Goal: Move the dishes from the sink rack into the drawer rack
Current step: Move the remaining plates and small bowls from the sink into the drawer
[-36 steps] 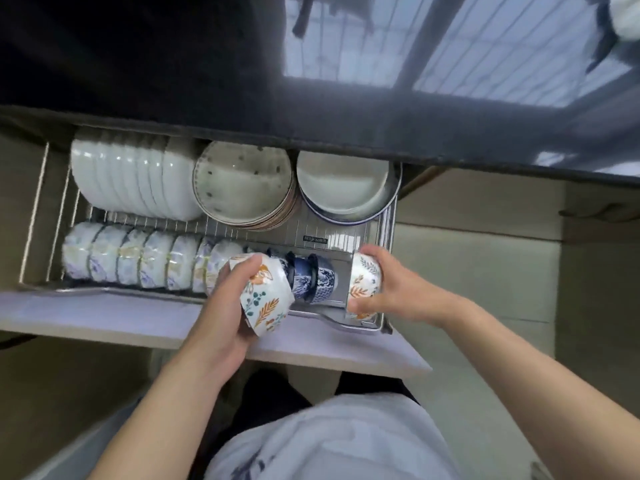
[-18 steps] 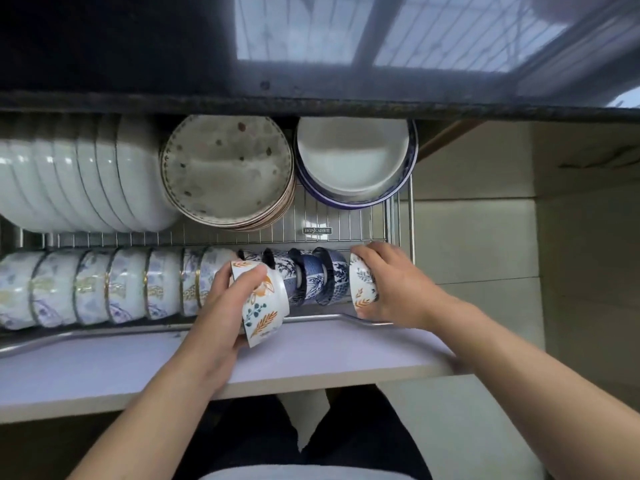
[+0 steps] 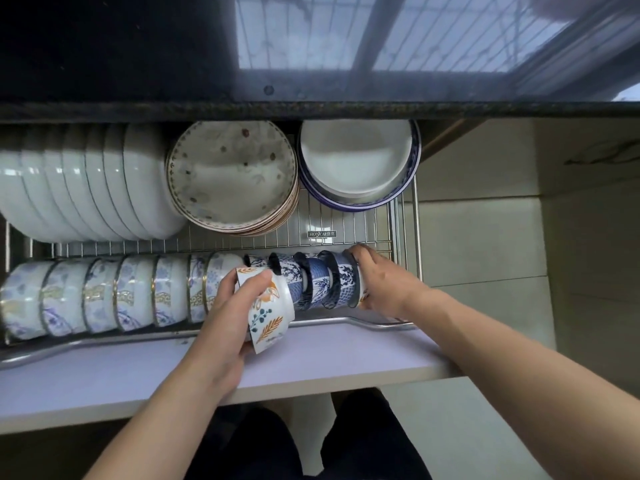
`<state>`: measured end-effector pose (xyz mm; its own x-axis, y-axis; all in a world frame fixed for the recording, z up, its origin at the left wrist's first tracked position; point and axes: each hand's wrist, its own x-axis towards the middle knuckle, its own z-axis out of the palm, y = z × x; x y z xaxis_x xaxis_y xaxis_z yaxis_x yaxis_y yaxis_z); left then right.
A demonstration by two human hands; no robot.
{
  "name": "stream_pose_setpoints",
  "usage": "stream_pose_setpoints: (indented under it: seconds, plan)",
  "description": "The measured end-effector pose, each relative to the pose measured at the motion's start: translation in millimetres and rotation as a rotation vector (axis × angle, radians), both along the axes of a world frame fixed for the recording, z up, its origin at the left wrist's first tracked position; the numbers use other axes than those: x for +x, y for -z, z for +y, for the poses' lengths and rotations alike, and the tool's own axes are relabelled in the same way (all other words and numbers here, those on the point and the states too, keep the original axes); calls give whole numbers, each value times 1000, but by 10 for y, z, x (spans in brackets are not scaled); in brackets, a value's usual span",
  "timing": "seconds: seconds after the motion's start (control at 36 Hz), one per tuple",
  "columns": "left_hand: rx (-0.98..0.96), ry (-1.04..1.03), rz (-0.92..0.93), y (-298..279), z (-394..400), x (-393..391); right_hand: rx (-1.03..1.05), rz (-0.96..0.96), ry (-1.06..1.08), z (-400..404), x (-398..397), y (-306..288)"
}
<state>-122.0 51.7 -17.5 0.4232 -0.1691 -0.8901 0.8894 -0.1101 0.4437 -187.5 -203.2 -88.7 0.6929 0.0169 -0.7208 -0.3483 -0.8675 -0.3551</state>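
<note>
The wire drawer rack is pulled out below the counter. My left hand grips a white bowl with orange and teal leaves on its side, over the rack's front rail. My right hand presses a second leaf-patterned bowl, mostly hidden by the fingers, against the right end of a row of blue-and-white bowls standing on edge in the front row.
Gold-trimmed pale bowls fill the front row's left part. Behind stand white plates, a stack of speckled plates and a blue-rimmed white dish. The lilac drawer front lies below; the dark counter edge overhangs.
My right hand has pushed its bowl down into the row's right end, against the blue bowls. The left hand's bowl has stayed near the front rail. The camera has come closer.
</note>
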Motion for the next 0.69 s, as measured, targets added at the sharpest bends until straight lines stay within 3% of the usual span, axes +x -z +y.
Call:
stream_pose_setpoints:
  seconds: [0.25,0.39,0.47,0.69]
  plan:
    - [3,45,-20,-76,-50,5,-108,140,34,131,68,-44]
    - [-87,163,-23,-175,-172,2,374,-48,215,262,-19,-717]
    - [-185,206,7,-254,-402,-44,512,-81,223,399,-118,-1076]
    - [-302,390,47,-280,-937,-175,281,-203,154,210,-291,-1149]
